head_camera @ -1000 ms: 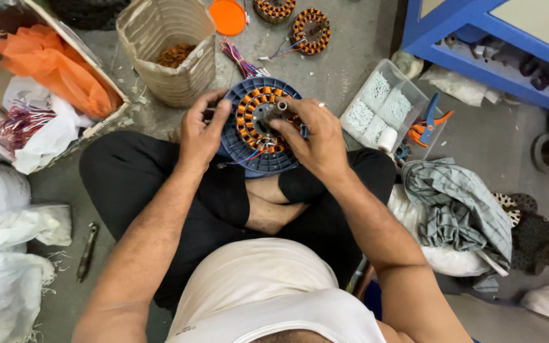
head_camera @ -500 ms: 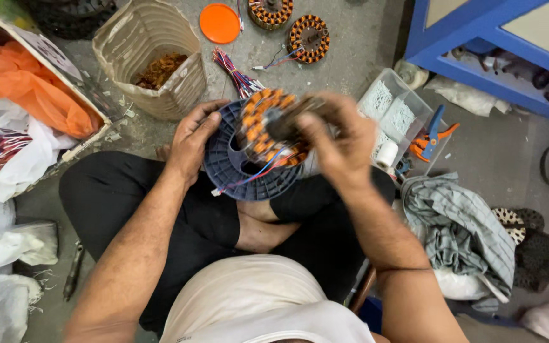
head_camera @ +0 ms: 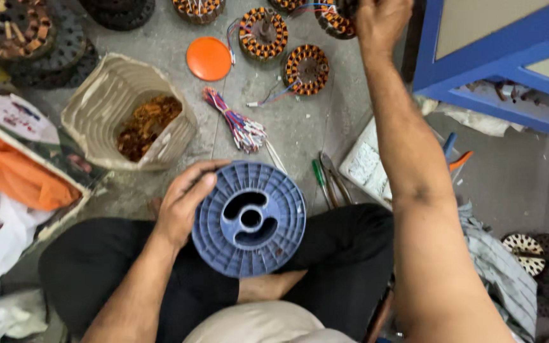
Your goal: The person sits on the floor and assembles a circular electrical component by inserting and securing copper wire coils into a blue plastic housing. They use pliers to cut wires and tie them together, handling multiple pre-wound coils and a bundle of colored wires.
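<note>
A: Spool (head_camera: 249, 219), blue plastic, sits in our lap over the crossed black trouser legs (head_camera: 338, 254), flat face up, its ribbed disc and centre hole turned to us.

B: We steady it with the left hand (head_camera: 182, 203). The fingers curl over the spool's left rim, thumb on the upper edge, so the hand grips the spool itself.

A: And the right hand (head_camera: 382, 19)?

B: We stretch that arm far forward, to the top edge of the floor (head_camera: 300, 140) in view, next to the blue cabinet (head_camera: 497, 51). The fingers are bent around a wound stator (head_camera: 338, 19) with copper coils and orange insulation, but the hand covers most of it, so we cannot tell how firm the hold is.

A: We see other stators near it.

B: Yes, two more lie just below and left of that hand, one (head_camera: 263, 33) beside the other (head_camera: 306, 68), thin wires trailing from them. An orange lid (head_camera: 208, 58) lies left of them.

A: Closer to us?

B: A ribbed beige basket (head_camera: 106, 105) with brown scraps stands left of the spool. A bundle of coloured wires (head_camera: 236, 124) lies between basket and stators. Pliers and a green-handled tool (head_camera: 325, 181) lie just right of the spool, beside a white box (head_camera: 366, 168).
</note>
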